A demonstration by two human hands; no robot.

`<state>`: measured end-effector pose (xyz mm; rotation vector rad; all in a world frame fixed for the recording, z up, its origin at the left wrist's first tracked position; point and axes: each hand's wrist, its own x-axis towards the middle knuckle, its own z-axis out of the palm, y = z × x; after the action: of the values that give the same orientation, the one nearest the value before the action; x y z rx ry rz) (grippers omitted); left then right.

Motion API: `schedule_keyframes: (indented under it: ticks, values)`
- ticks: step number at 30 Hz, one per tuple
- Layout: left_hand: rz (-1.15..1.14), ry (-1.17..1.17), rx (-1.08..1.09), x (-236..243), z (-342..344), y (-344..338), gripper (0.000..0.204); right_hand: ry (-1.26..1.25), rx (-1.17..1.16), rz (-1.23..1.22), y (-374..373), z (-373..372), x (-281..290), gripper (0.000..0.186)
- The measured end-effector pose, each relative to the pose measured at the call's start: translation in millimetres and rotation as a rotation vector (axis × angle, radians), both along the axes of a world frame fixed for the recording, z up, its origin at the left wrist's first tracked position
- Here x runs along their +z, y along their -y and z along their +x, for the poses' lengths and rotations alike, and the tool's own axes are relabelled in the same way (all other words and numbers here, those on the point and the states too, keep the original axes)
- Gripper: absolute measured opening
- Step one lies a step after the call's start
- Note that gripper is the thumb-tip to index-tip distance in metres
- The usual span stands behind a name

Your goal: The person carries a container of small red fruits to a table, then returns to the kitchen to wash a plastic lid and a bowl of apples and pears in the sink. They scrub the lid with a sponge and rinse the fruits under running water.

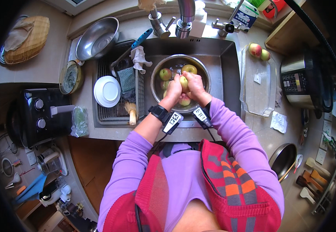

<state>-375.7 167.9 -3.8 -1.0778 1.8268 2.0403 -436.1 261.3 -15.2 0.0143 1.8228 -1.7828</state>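
A round metal bowl (204,71) stands in the sink (226,83) below the faucet, with several yellow-green and reddish apples in it. Over the bowl, my left hand (173,89) and my right hand (195,86) are both closed around one pale yellow-green apple (184,82), thumbs close together on top. Behind my right hand lies a yellow apple (189,69); a red-green apple (165,74) is at the bowl's left. Below my fingers, a pinkish apple (184,101) shows in part. My palms and the underside of the held apple are hidden.
Left of the bowl, a drying rack (140,96) holds a white dish (107,91), cloths and a brush (131,112). The faucet (183,27) hangs just beyond the bowl. A clear tray (245,91) with two apples (255,50) sits at the right, near a black-and-silver cooker (297,83).
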Motion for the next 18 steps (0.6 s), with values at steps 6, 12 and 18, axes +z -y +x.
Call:
schedule_keyframes:
  ticks: [6, 12, 18]
  values:
    - [0.753, 0.075, 0.043, 3.5, 9.2, 1.7, 0.06, -0.216, 0.291, -0.229, -11.7, -0.3, 8.1, 0.037]
    - [-0.395, -0.119, 0.034, 8.4, 7.0, -13.0, 0.059, 0.026, -0.078, 0.074, -1.6, 5.6, 6.3, 0.035]
    - [0.645, 0.071, 0.064, 27.4, 9.4, -2.1, 0.065, 0.612, 0.043, -0.382, -10.4, 1.1, 12.1, 0.035]
